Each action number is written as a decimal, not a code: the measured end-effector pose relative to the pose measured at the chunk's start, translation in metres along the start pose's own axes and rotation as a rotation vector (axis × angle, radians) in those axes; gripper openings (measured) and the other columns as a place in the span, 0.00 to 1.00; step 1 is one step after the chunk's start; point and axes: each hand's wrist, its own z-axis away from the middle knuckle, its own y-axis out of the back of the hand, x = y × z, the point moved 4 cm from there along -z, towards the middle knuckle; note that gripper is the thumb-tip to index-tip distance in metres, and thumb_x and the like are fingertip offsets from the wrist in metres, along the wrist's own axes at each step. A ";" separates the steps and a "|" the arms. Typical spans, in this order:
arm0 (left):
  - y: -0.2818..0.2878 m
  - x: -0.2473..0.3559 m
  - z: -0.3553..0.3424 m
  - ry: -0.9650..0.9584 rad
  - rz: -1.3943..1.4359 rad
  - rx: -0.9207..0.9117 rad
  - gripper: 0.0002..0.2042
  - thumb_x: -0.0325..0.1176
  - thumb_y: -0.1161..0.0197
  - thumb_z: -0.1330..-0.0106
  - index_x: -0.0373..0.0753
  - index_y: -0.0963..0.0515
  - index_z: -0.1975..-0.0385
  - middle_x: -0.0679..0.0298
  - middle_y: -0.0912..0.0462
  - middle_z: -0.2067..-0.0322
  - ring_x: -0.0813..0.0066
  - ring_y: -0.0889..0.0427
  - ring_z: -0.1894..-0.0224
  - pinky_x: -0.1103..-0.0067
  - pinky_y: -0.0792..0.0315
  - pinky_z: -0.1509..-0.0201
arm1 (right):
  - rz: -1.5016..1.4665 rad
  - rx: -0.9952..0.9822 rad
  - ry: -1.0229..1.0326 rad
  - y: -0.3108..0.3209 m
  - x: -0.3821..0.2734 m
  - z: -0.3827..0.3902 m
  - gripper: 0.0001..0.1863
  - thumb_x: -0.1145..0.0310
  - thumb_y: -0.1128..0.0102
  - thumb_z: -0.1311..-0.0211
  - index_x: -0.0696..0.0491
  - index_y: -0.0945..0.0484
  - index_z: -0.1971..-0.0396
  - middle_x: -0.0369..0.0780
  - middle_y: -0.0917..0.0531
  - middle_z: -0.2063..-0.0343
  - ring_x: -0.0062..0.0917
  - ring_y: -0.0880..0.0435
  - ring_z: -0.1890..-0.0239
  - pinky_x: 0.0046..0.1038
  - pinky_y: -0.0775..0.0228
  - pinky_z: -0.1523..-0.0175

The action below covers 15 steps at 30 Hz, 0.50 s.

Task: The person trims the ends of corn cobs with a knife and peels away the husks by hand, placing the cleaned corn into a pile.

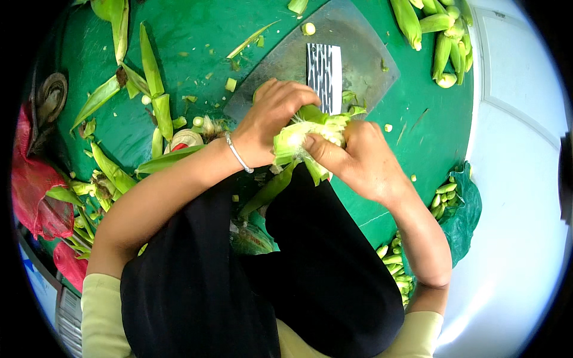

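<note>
Both of my hands grip a partly opened ear of corn (292, 140) above my knees, its pale green husk leaves spread and torn. My left hand (271, 116), with a silver bracelet at the wrist, has its fingers curled over the husk's left and far side. The thumb of my right hand (364, 155) presses on the husk from the right, and its other fingers are mostly hidden behind. Just beyond the hands, a wide flat blade with a black-and-white pattern (323, 74) lies on a grey cutting board (364, 45); its near end is hidden by the corn.
Loose husk leaves (152, 65) and cut stubs litter the green surface (197, 36) at left. Unhusked corn ears (444, 51) are piled at far right. A red mesh bag (39, 191) sits at left. Near my right arm is a green bag (465, 215) beside more small ears.
</note>
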 end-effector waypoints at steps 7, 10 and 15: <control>0.028 -0.012 0.000 -0.061 0.285 -0.109 0.28 0.43 0.30 0.58 0.39 0.31 0.58 0.60 0.26 0.60 0.61 0.27 0.55 0.70 0.35 0.51 | -1.133 -0.328 -0.012 -0.031 0.022 -0.007 0.15 0.61 0.51 0.40 0.60 0.26 0.67 0.38 0.23 0.80 0.18 0.26 0.79 0.20 0.34 0.76; 0.040 -0.009 -0.002 0.038 0.350 -0.054 0.27 0.42 0.30 0.57 0.38 0.31 0.57 0.61 0.26 0.59 0.64 0.27 0.54 0.71 0.34 0.49 | -1.150 -0.570 0.331 -0.043 0.012 0.001 0.20 0.68 0.45 0.47 0.61 0.32 0.54 0.45 0.24 0.62 0.26 0.23 0.66 0.25 0.28 0.64; 0.077 -0.023 -0.014 0.519 0.665 0.218 0.13 0.40 0.44 0.40 0.38 0.30 0.62 0.60 0.25 0.63 0.69 0.27 0.59 0.72 0.33 0.51 | -0.038 0.247 0.341 -0.041 0.007 0.000 0.42 0.65 0.34 0.56 0.59 0.45 0.41 0.51 0.33 0.48 0.42 0.33 0.47 0.36 0.42 0.41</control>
